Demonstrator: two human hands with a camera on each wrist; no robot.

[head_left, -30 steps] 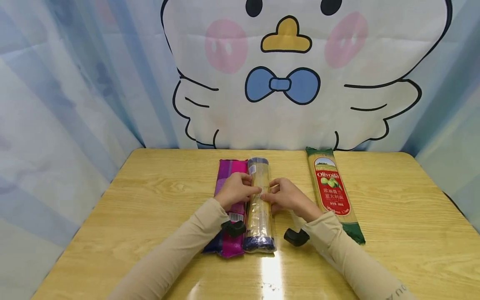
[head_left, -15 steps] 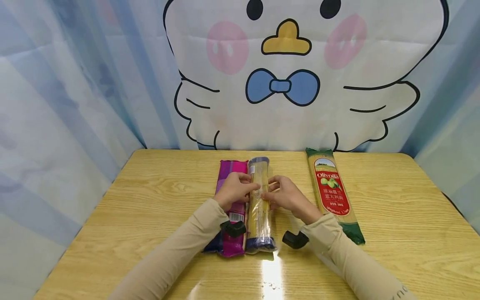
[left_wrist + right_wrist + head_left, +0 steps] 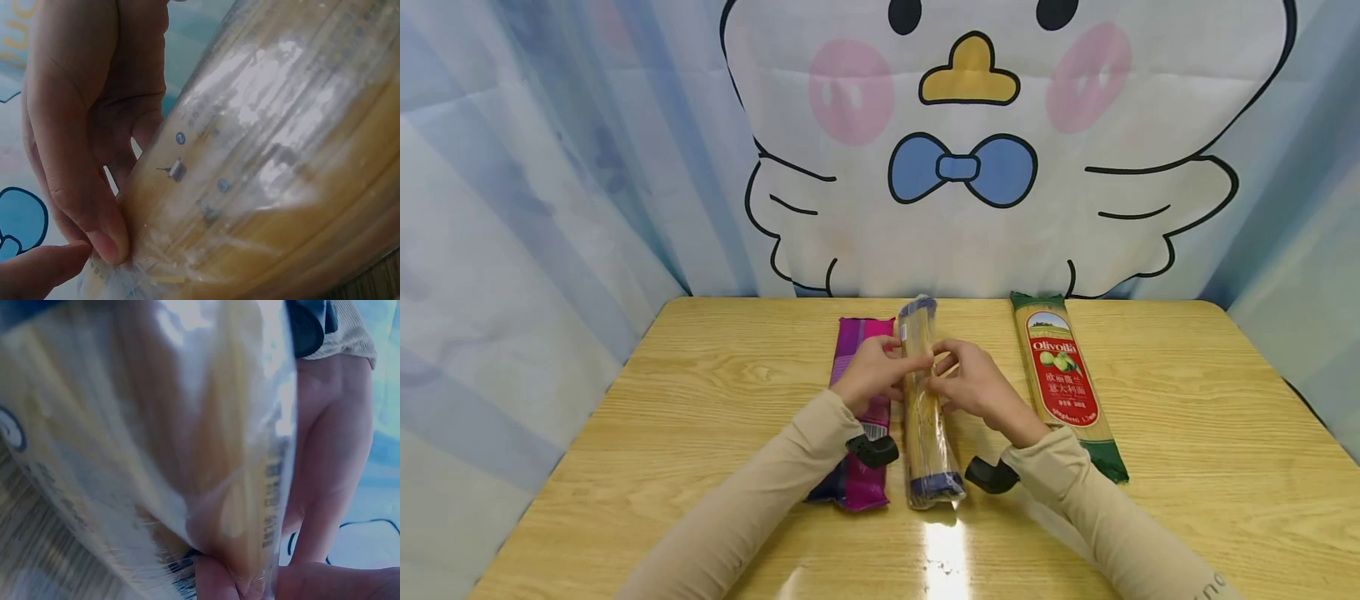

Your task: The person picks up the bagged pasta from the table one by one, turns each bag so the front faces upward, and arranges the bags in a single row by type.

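A clear plastic pack of spaghetti [image 3: 925,425] with blue ends is between both hands in the head view. My left hand [image 3: 872,371] pinches its left side near the middle, thumb across the top. From the other side my right hand [image 3: 973,382] grips it, thumb on the wrapper. The pack is tilted, its far end raised. In the left wrist view, fingertips [image 3: 107,245] press the crinkled wrapper of the pack [image 3: 262,162]. The right wrist view has the pack [image 3: 156,425] hiding part of the right hand [image 3: 331,444].
Just left lies a purple and pink packet [image 3: 861,479], partly under the left hand and forearm. A green-ended Olivoilà spaghetti pack [image 3: 1063,371] lies to the right, near the right forearm. The wooden table [image 3: 722,375] ends at a cartoon-printed curtain [image 3: 962,242].
The clear spaghetti pack has gone from lying flat against the purple packet to being tilted up and shifted slightly right, leaving a gap. Both hands have risen a little with it.
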